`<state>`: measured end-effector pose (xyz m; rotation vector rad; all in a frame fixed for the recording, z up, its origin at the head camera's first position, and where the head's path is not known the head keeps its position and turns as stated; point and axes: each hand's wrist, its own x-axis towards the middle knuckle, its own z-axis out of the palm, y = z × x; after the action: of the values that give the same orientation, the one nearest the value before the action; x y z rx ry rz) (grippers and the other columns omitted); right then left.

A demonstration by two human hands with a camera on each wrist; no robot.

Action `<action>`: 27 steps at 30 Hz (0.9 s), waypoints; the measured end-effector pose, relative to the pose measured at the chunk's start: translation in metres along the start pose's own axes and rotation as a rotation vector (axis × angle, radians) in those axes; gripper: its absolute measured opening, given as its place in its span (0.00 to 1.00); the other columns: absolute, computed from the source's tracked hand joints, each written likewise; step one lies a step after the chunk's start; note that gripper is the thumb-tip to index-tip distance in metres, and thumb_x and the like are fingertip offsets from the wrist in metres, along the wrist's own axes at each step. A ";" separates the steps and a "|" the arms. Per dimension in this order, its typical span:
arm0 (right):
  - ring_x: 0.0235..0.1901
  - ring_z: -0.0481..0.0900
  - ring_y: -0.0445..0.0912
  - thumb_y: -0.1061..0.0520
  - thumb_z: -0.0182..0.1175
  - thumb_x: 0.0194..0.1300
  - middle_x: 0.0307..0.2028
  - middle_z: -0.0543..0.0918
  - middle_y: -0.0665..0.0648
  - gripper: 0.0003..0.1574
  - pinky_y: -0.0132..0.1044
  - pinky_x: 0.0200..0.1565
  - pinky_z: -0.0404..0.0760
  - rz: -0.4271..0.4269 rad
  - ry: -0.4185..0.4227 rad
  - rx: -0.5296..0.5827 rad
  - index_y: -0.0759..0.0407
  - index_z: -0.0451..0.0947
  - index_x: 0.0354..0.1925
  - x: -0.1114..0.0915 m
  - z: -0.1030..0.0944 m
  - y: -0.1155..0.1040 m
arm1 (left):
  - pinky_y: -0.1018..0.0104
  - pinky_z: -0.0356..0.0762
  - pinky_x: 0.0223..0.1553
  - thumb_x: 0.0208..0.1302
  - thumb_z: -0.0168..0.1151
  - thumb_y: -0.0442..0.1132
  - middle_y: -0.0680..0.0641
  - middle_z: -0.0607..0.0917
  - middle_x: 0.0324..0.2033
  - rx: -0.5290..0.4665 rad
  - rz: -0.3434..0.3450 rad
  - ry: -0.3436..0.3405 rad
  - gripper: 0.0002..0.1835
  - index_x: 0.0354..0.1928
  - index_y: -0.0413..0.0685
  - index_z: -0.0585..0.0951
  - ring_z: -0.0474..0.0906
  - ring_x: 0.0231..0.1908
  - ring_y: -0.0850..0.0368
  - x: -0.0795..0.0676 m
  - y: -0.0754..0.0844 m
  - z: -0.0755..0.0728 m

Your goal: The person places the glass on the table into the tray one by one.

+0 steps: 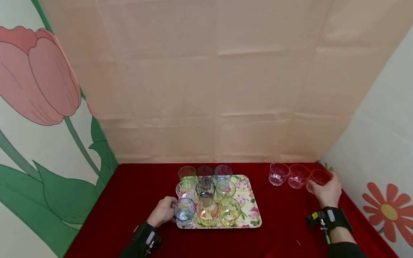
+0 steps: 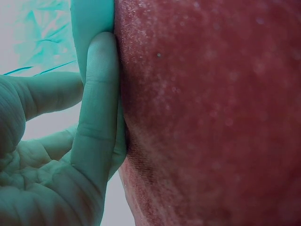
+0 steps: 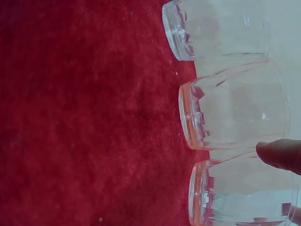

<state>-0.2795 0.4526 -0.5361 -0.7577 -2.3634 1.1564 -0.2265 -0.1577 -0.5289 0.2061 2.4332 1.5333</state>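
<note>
In the head view, my left hand (image 1: 164, 210) is at the left edge of a floral tray (image 1: 250, 200), beside a blue glass (image 1: 184, 211). The left wrist view shows the thumb and fingers (image 2: 99, 99) holding the tray's rim (image 2: 93, 23); part of the grip is hidden. At the far right, my right hand (image 1: 327, 190) grips a pinkish glass (image 1: 319, 176), the outermost of three in a row. Thumb and another finger lie on either side of that glass (image 3: 244, 190) in the right wrist view. Next to it stand an orange-pink glass (image 3: 235, 108) and a clear pinkish glass (image 1: 279, 174).
Several tinted glasses stand in rows on the tray, among them a dark glass (image 1: 205, 189), an orange glass (image 1: 207, 211) and a yellow glass (image 1: 229, 212). Red cloth (image 1: 284, 222) covers the table. A beige sheet (image 1: 213, 89) hangs behind, with a wall (image 1: 380, 143) at the right.
</note>
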 end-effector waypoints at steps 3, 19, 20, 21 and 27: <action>0.72 0.52 0.72 0.50 0.67 0.65 0.74 0.53 0.76 0.60 0.67 0.71 0.54 0.046 0.010 0.030 0.64 0.42 0.79 -0.001 -0.001 -0.001 | 0.59 0.86 0.24 0.60 0.56 0.16 0.43 0.76 0.29 0.002 0.003 -0.001 0.13 0.46 0.28 0.79 0.80 0.26 0.53 0.000 0.000 0.000; 0.62 0.59 0.58 0.31 0.71 0.55 0.66 0.53 0.62 0.65 0.43 0.51 0.67 0.105 0.144 0.134 0.55 0.51 0.76 -0.016 -0.013 -0.023 | 0.58 0.86 0.24 0.61 0.55 0.16 0.43 0.76 0.29 0.012 -0.002 -0.009 0.14 0.47 0.29 0.79 0.79 0.27 0.53 -0.001 0.003 -0.002; 0.64 0.58 0.59 0.30 0.71 0.55 0.67 0.52 0.62 0.65 0.46 0.55 0.67 0.105 0.141 0.142 0.55 0.50 0.76 -0.017 -0.014 -0.026 | 0.58 0.86 0.25 0.61 0.55 0.16 0.43 0.76 0.29 0.011 -0.003 -0.010 0.14 0.48 0.29 0.79 0.79 0.27 0.53 -0.001 0.003 -0.002; 0.66 0.57 0.59 0.31 0.70 0.56 0.69 0.51 0.62 0.65 0.49 0.59 0.66 0.103 0.135 0.146 0.54 0.49 0.77 -0.018 -0.015 -0.028 | 0.58 0.86 0.25 0.61 0.55 0.16 0.43 0.76 0.29 0.010 -0.004 -0.009 0.14 0.48 0.29 0.79 0.79 0.27 0.53 -0.001 0.003 -0.002; 0.70 0.57 0.58 0.35 0.71 0.59 0.73 0.60 0.62 0.60 0.55 0.70 0.60 0.076 0.145 0.186 0.49 0.50 0.77 -0.021 -0.013 -0.040 | 0.58 0.86 0.25 0.61 0.55 0.15 0.42 0.75 0.29 0.009 -0.012 -0.009 0.14 0.47 0.29 0.79 0.79 0.28 0.52 -0.001 0.003 -0.001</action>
<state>-0.2672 0.4271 -0.4988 -0.8417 -2.0923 1.2859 -0.2257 -0.1579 -0.5259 0.1994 2.4302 1.5139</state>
